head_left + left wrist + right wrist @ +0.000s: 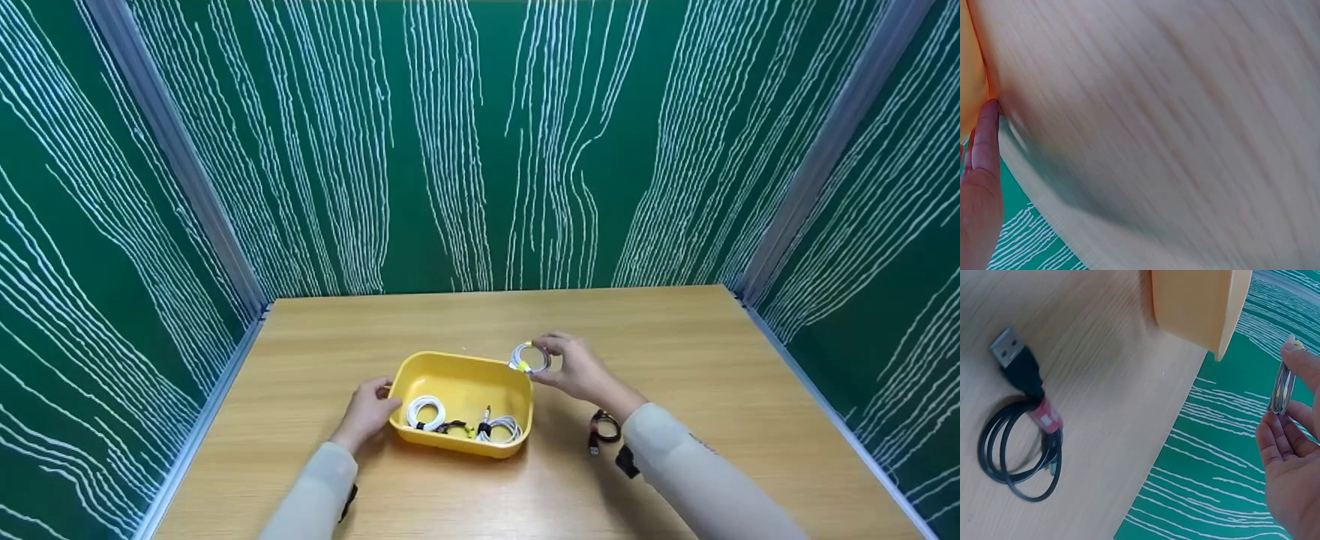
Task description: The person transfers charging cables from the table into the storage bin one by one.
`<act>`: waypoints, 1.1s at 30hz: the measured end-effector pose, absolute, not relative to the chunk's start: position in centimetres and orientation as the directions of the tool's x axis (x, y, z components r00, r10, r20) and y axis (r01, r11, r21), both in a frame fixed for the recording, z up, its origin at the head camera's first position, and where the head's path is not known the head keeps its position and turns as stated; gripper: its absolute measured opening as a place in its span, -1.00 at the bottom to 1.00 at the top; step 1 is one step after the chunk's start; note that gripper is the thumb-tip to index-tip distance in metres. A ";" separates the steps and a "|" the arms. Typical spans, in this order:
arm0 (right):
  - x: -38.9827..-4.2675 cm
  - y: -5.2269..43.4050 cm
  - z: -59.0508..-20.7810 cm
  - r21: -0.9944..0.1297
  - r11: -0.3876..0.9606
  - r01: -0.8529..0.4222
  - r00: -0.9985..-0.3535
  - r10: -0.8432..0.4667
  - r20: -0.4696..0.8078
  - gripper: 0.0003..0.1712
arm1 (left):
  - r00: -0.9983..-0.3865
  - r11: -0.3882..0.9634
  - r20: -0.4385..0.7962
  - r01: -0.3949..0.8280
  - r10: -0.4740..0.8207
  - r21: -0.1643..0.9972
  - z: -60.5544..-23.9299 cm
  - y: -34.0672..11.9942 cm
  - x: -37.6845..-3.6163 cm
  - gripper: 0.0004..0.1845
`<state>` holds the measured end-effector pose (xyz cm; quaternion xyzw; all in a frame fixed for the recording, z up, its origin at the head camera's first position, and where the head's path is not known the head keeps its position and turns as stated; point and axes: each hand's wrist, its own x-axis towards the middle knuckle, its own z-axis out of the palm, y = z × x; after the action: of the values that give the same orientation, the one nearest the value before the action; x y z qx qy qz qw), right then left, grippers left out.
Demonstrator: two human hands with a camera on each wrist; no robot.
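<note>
On the wooden table (675, 337) sits a yellow tub (457, 382). The left hand (365, 411) rests straight-fingered against the tub's left wall; the right hand (581, 370) pinches a coiled white cable (529, 358) above its far right corner. A black USB cable (1022, 439) lies right of the tub.

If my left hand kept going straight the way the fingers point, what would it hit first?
The left hand is already at the yellow tub: its fingertips touch the tub's left wall. Going straight on would likely just push the tub to the right across the table.
</note>
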<state>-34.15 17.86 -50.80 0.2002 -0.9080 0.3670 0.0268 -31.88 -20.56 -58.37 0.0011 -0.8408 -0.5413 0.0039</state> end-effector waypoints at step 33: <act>-33.8 12.6 -51.7 -0.729 0.566 -0.384 -0.898 -0.413 0.152 -0.38 | -1.000 0.450 -0.003 -0.009 -0.015 0.893 -58.5 -20.6 -32.1 -0.59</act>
<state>-33.81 12.56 -51.73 0.2253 -0.8848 0.4075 -0.0180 -32.14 -20.57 -58.48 0.0070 -0.8515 -0.5242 0.0028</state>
